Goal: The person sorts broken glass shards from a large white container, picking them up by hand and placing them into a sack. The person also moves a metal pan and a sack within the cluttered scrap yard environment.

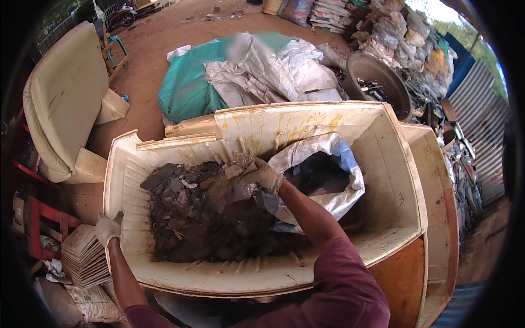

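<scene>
A long, cream-coloured container [407,188], shaped like an old refrigerator shell, lies open in front of me. Broken dark grey and brown flat scrap pieces [183,205] cover the floor of its left half. My right hand [268,177], in a dirty work glove, is closed around some brownish broken pieces [236,168] above the heap; its fingertips are partly hidden. Just right of that hand, inside the container, sits a white-and-blue woven sack [350,180] with its mouth spread wide and dark contents within. My gloved left hand [109,228] grips the container's left rim.
A cream padded seat [68,104] stands at the left, above stacked brown sheets [85,257]. White and green sacks [191,82] lie beyond the container. Further right are a round brown tub [377,71] holding scrap, piled filled bags [407,33] and a corrugated metal sheet [481,126].
</scene>
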The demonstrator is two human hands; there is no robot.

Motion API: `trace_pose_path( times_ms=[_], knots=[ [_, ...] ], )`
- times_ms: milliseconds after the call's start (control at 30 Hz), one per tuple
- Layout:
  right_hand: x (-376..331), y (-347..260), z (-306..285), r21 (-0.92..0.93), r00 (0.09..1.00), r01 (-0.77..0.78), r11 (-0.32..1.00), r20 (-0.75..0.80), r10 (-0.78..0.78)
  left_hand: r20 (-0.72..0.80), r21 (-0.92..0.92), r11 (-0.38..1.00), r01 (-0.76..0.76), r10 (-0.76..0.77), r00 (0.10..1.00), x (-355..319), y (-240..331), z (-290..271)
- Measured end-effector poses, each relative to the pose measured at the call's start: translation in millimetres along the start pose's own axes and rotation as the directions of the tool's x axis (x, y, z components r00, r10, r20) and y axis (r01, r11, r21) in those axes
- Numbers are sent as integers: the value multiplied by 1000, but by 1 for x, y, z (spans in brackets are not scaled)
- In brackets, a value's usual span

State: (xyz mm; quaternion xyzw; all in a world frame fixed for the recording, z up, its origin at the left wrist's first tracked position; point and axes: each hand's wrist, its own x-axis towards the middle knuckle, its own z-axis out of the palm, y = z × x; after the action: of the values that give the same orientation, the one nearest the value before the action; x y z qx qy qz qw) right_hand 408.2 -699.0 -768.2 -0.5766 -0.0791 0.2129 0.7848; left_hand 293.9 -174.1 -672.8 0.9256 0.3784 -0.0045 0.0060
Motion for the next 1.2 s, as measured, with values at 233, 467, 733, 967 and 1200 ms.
trace_pose_path(
  times_ms=[233,467,733,967,1200],
  knots=[
    [-91,-107,-114,-944,957,-248,218,-202,210,-37,41,999,31,-29,999,-15,14,-11],
    [-7,-36,-29,-986,991,104,130,113,67,-20,28,999,34,-34,999,-14,12,-11],
    [68,82,98,-951,940,263,-162,215,265,-20,33,999,17,-16,1000,-5,5,-7],
    [53,95,100,-988,909,154,-4,140,393,-11,22,1000,18,-18,1000,-7,6,-5],
    [58,93,119,-996,953,-18,-85,-43,300,-58,13,1000,22,-21,998,-10,6,-3]
  ],
)
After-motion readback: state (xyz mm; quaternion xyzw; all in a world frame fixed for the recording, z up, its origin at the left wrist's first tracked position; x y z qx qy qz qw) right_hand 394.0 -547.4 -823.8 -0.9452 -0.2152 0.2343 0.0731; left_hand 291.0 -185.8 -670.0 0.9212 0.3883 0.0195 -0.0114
